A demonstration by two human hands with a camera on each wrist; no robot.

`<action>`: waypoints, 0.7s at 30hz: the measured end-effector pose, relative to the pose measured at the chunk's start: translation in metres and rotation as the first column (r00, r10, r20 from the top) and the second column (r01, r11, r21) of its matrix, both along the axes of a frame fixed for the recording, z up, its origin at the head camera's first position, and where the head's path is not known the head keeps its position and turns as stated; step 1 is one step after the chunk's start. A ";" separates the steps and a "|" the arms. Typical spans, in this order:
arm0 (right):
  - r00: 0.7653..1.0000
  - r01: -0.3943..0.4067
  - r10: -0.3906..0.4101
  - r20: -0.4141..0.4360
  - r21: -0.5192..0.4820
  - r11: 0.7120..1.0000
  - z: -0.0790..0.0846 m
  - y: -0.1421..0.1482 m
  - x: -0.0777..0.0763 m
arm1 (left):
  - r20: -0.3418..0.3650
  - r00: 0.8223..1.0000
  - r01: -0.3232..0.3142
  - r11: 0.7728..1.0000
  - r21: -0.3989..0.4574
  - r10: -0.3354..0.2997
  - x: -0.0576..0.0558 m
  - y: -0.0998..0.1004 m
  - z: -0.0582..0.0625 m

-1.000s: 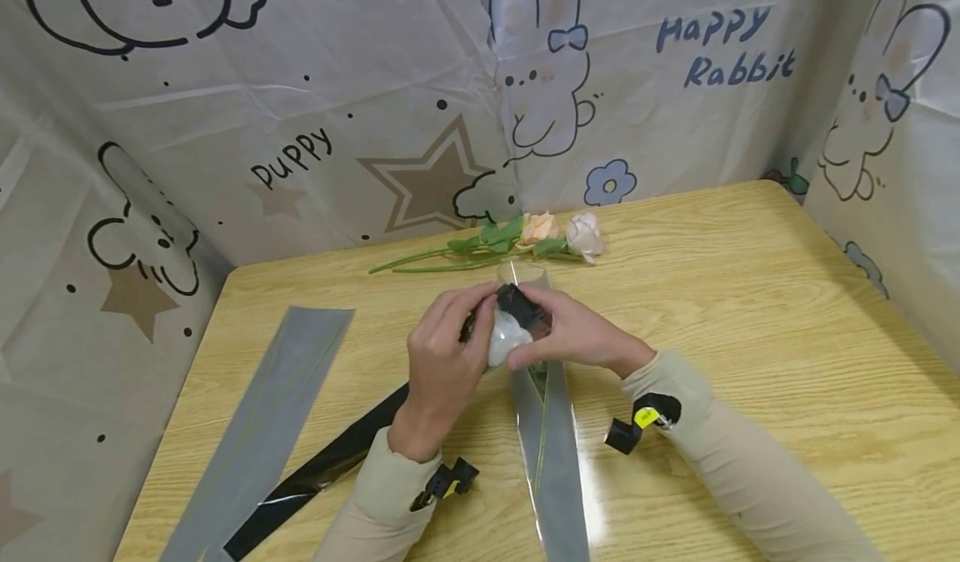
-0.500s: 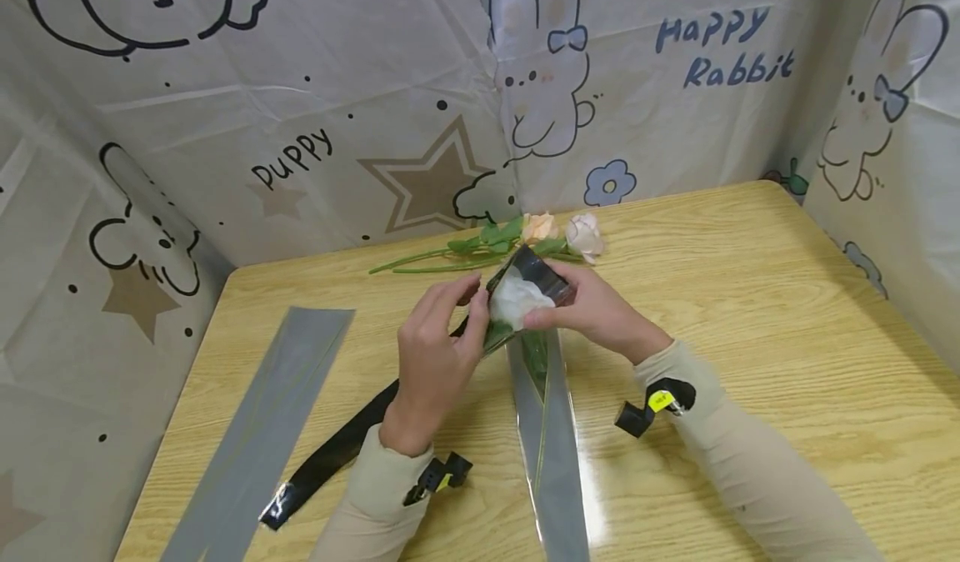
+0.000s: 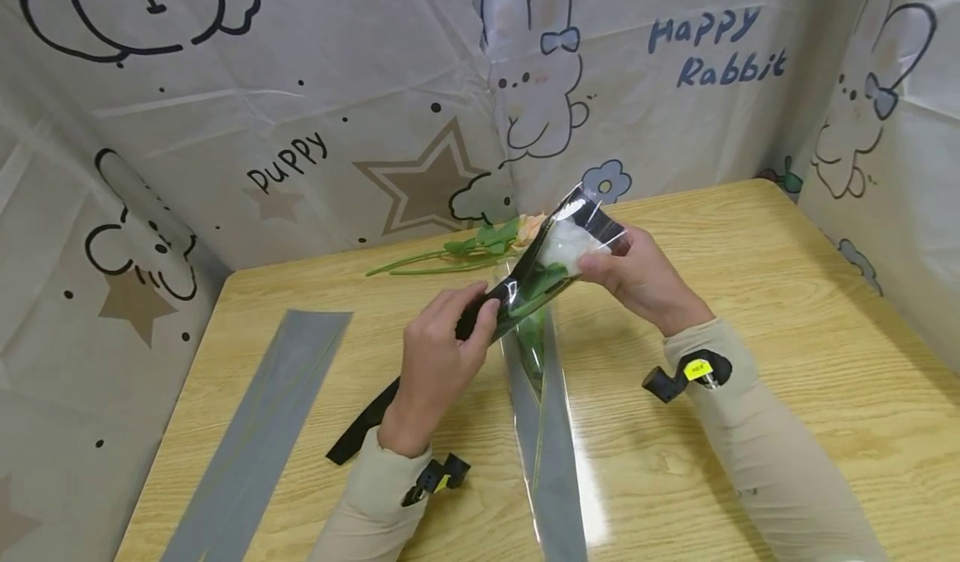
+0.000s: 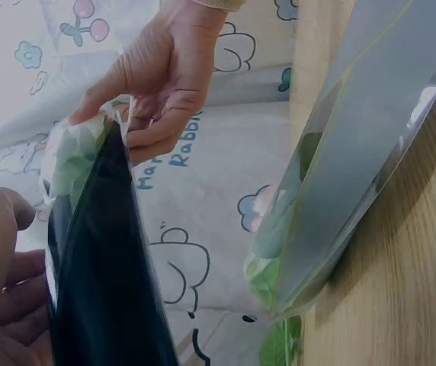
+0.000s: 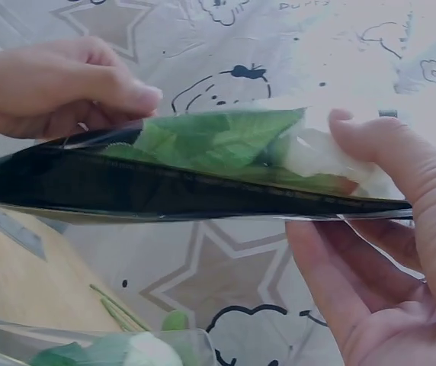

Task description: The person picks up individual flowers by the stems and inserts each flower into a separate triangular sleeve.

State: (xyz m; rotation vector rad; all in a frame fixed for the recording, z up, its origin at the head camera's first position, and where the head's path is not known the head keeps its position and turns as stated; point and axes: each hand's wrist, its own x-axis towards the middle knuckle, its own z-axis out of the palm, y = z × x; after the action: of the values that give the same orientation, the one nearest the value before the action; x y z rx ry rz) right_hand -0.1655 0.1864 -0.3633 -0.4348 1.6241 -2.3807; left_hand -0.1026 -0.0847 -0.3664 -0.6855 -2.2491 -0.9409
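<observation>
A white flower (image 3: 564, 245) with green leaves (image 5: 218, 141) lies inside a long flower sleeve (image 4: 104, 267), black on one side and clear on the other. My right hand (image 3: 648, 283) grips the sleeve's wide mouth beside the bloom, thumb on the clear face and fingers underneath. Farther down, my left hand (image 3: 442, 353) holds the sleeve between thumb and fingers. The sleeve slants above the table, bloom end up to the right, its narrow black tail (image 3: 363, 424) showing past the left wrist. In the right wrist view, the left hand (image 5: 65, 88) pinches the sleeve's upper edge.
Below the hands lies a grey-and-clear sleeve (image 3: 558, 462) with a flower in it. Another flat grey sleeve (image 3: 262, 429) lies at the left. Loose flowers with green stems (image 3: 420, 262) lie at the back of the wooden table (image 3: 750, 295), near the printed cloth wall (image 3: 300, 62).
My right hand has moved up and right with the sleeve's bloom end, and the black tail has followed. The flower inside shows more. My left hand has stayed nearly in place.
</observation>
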 end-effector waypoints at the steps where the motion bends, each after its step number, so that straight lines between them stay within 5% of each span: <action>1: 1.000 0.009 -0.009 -0.003 -0.016 1.000 0.001 0.001 -0.001 | 0.005 1.000 0.000 1.000 0.000 0.000 0.000 0.000 -0.001; 9: 0.992 0.126 -0.127 0.004 -0.130 0.983 0.003 0.011 -0.004 | 0.021 1.000 0.016 1.000 0.002 -0.016 -0.002 0.002 -0.006; 13: 0.985 0.172 -0.173 0.008 -0.176 0.969 0.004 0.021 -0.007 | 0.095 0.992 0.078 0.997 0.006 -0.078 -0.003 0.003 -0.008; 21: 0.971 0.240 -0.229 0.072 -0.252 0.937 0.003 0.038 -0.014 | 0.254 0.927 0.290 0.957 -0.012 -0.277 0.004 0.011 -0.009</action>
State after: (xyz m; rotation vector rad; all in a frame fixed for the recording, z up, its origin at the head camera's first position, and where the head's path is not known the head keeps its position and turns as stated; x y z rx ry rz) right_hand -0.1792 0.2247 -0.3608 -0.2430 1.4204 -2.7759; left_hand -0.0989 -0.0742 -0.3758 -0.9843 -2.4416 -1.1693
